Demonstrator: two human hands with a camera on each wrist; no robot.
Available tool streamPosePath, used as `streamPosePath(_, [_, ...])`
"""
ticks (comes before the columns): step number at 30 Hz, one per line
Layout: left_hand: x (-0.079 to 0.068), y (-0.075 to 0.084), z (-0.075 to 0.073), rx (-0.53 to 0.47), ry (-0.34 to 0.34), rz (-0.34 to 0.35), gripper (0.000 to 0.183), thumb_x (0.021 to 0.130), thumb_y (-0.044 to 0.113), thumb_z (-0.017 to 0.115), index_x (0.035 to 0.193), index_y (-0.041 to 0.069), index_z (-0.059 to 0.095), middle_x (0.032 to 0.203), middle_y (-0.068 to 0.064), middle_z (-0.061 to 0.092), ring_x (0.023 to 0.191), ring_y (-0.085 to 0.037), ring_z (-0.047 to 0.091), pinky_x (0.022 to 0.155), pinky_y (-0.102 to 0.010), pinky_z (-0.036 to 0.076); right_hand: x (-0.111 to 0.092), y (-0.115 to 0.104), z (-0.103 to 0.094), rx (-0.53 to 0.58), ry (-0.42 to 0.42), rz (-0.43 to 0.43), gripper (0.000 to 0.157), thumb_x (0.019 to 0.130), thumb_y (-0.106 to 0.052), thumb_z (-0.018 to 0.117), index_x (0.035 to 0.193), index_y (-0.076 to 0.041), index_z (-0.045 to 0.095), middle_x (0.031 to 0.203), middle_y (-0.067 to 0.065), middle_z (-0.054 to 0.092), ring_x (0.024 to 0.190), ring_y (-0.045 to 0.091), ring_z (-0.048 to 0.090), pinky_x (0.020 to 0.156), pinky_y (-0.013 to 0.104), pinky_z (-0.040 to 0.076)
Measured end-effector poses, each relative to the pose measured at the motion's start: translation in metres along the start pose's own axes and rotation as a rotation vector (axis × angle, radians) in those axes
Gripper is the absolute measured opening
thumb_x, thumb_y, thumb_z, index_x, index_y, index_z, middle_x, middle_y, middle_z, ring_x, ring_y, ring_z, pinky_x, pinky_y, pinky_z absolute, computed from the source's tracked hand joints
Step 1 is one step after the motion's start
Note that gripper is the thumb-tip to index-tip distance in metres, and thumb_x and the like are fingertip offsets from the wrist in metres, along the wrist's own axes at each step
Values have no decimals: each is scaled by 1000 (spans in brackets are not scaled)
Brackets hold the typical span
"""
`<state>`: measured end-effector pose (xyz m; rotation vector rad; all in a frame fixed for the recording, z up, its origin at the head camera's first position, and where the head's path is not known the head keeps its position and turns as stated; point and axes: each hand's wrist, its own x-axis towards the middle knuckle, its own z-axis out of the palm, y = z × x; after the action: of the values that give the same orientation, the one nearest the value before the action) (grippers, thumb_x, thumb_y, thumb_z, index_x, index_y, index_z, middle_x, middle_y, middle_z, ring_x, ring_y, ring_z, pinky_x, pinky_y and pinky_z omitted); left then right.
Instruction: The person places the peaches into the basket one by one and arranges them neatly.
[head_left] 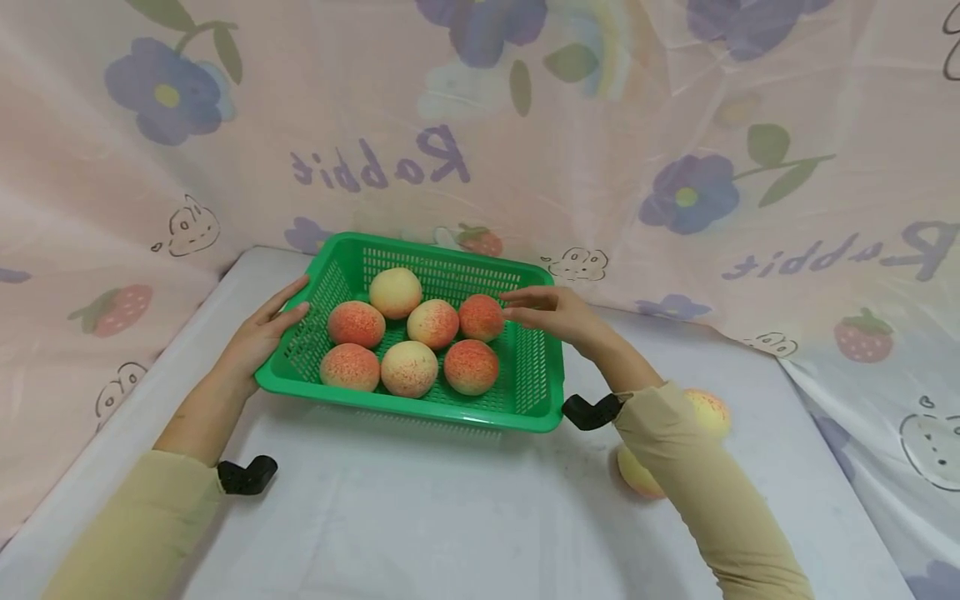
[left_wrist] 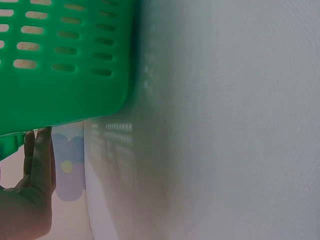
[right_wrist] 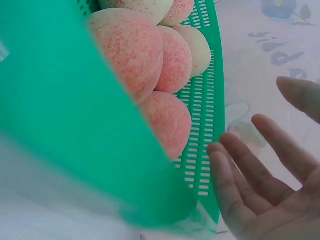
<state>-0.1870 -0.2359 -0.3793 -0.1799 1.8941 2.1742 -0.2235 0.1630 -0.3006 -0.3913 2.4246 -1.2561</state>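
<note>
A green plastic basket with slotted walls holds several red and pale yellow peaches. My left hand lies along the basket's left end, its extended fingers touching the rim. From the left wrist, the fingers appear straight against the green edge. Over the basket's right end is my right hand, its fingertips close to a red peach. In the right wrist view its fingers are spread and loosely extended, with nothing between them; whether they touch that peach is unclear.
Two more peaches lie right of the basket on the white table, partly hidden behind my right sleeve. A patterned cloth hangs behind the table and along its sides. Each wrist carries a black device.
</note>
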Motion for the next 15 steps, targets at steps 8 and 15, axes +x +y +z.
streamPosePath(8, [-1, 0, 1, 11, 14, -5, 60, 96, 40, 56, 148, 44, 28, 162, 5, 5, 116, -4, 41, 78, -11, 48, -12, 12, -9, 38, 30, -17, 45, 93, -33, 63, 134, -14, 57, 139, 13, 53, 122, 30, 54, 103, 45, 44])
streamPosePath(15, [-1, 0, 1, 5, 10, 0, 59, 96, 40, 56, 149, 44, 28, 162, 3, 6, 108, 0, 45, 78, -12, 49, -26, 20, -14, 84, 97, -23, 46, 94, -30, 63, 134, -9, 56, 136, 13, 55, 121, 31, 55, 102, 43, 45])
